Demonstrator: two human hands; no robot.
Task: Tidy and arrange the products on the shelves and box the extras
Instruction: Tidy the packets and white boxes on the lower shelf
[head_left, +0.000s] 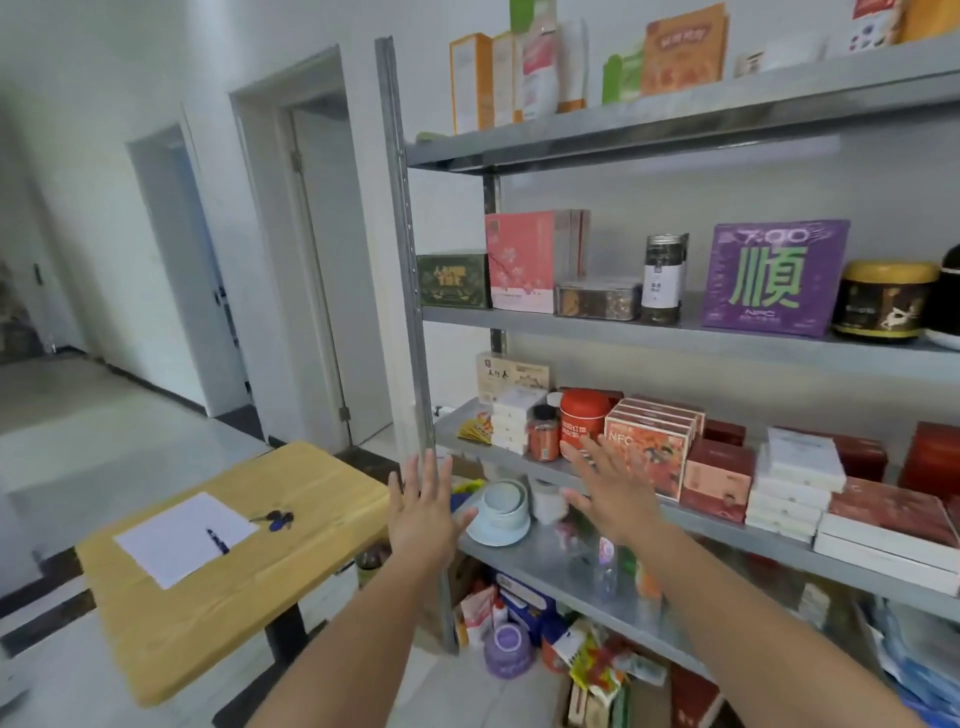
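A grey metal shelf unit fills the right half of the view, stocked with boxes and jars. My left hand is raised with fingers spread, in front of the unit's left post and holding nothing. My right hand is also spread and empty, hovering before a red canister and an orange-red box on the third shelf. Below the hands, a pale blue bowl stack sits on the lower shelf. A purple box and a pink box stand on the second shelf.
A yellow table stands to the left with a white sheet, a pen and keys on it. Loose packets and a purple tub crowd the floor under the shelves. Two doorways lie behind on the left.
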